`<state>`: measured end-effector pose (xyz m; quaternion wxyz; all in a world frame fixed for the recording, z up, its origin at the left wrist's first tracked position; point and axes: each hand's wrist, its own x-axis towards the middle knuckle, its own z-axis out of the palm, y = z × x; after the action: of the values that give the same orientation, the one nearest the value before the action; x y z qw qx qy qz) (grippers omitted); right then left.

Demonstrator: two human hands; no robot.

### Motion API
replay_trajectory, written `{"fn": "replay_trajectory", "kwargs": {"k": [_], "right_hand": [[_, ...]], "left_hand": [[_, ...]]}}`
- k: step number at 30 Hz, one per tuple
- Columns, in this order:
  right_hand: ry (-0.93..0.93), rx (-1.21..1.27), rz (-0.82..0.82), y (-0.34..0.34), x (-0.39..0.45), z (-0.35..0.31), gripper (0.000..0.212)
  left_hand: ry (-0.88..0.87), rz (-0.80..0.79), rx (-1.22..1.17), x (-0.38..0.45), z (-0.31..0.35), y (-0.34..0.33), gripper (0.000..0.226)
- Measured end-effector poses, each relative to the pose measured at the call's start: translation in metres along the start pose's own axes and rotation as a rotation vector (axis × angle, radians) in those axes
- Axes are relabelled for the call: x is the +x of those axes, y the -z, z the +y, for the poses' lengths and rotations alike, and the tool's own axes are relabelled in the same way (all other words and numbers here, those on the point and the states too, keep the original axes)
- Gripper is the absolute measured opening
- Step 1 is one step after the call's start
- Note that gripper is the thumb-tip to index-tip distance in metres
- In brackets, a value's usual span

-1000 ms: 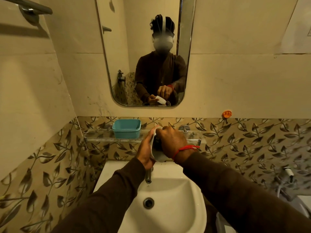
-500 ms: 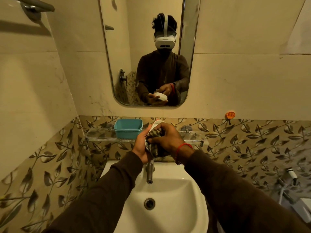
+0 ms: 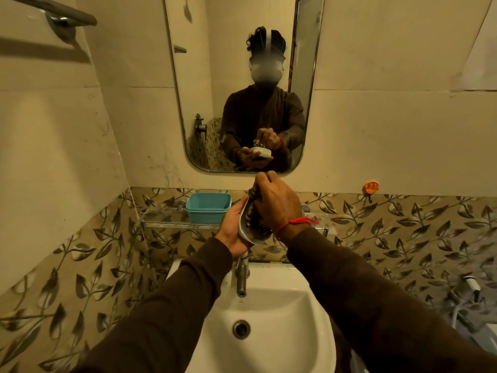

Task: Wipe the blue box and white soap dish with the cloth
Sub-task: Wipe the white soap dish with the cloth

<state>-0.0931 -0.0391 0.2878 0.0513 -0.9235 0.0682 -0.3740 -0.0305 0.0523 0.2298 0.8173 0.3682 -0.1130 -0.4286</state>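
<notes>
above the tap (image 3: 242, 275), the white dish (image 3: 246, 232) sits tilted on edge in the left hand (image 3: 232, 230), whose fingers curl round its back. the right hand (image 3: 278, 201) grips the bunched dark cloth (image 3: 254, 211) and presses it into the dish's hollow. the blue box (image 3: 208, 207) stands at the left end of the glass shelf (image 3: 166, 224), just beside the left hand. below is the basin (image 3: 304, 319); the mirror (image 3: 242, 84) hangs above.

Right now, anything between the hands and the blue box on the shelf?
Nothing visible. The blue box sits alone on the glass shelf, just left of the left hand, which holds the soap dish; the right hand holds the cloth.
</notes>
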Motion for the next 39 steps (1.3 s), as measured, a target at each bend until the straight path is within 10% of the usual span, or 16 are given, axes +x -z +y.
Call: {"fn": "replay_trajectory", "kwargs": {"k": [10, 15, 39], "right_hand": [[-0.23, 0.296, 0.104, 0.008, -0.002, -0.015, 0.022], [-0.112, 0.476, -0.155, 0.02, -0.013, -0.013, 0.031], [0.403, 0.068, -0.596, 0.035, -0.026, 0.006, 0.057]], "left_hand": [[-0.067, 0.0, -0.054, -0.006, 0.002, -0.013, 0.051], [-0.055, -0.001, 0.029, -0.008, 0.019, -0.002, 0.055], [0.055, -0.013, 0.234, -0.025, 0.013, 0.012, 0.05]]}}
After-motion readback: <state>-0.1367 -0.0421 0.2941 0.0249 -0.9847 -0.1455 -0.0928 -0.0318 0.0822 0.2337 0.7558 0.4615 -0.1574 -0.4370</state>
